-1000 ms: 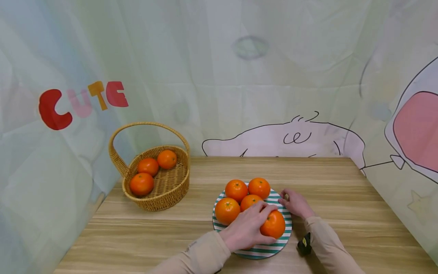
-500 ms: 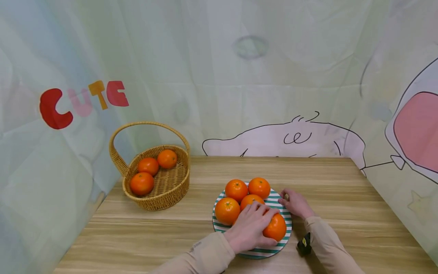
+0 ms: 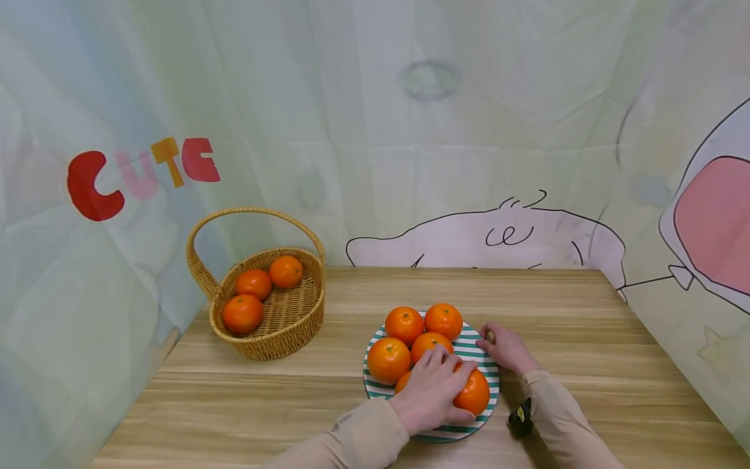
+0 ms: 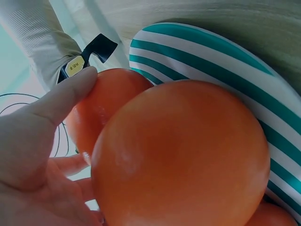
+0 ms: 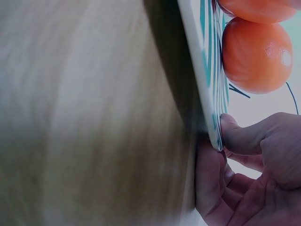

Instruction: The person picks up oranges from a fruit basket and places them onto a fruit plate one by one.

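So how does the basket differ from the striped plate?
The basket is woven, with raised sides and a tall handle; the plate is shallow, striped green and white, with no handle.
The plate shows at least six orange fruits, the basket three.
The right hand pinches the plate's rim, while no hand touches the basket.
Both hold the same kind of fruit.
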`<act>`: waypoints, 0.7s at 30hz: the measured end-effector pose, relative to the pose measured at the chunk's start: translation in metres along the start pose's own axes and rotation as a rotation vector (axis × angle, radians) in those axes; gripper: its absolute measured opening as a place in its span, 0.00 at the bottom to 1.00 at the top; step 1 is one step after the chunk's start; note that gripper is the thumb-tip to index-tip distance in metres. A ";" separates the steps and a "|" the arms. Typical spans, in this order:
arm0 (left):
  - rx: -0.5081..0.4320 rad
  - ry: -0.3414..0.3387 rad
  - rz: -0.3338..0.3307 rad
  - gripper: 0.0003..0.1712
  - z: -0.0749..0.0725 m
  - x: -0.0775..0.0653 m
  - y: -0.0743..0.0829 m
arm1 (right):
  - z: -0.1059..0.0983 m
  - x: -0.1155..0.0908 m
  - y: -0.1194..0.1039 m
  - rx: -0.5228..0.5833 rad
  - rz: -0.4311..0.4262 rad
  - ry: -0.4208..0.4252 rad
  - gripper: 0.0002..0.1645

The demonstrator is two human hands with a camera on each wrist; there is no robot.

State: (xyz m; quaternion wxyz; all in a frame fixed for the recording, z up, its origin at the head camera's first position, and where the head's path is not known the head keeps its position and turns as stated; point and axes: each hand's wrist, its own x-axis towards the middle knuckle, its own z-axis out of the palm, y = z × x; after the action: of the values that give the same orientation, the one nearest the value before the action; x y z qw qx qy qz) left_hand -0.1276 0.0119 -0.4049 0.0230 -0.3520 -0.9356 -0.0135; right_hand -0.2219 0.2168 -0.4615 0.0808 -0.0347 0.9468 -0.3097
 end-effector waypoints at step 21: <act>0.023 -0.044 -0.032 0.42 0.005 0.004 0.006 | 0.000 0.000 0.000 -0.002 -0.001 0.004 0.06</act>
State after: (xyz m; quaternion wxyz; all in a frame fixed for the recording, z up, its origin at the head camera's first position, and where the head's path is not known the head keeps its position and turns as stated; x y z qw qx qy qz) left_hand -0.1269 0.0190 -0.4097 0.0063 -0.3367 -0.9416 0.0047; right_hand -0.2215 0.2168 -0.4615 0.0787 -0.0345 0.9472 -0.3090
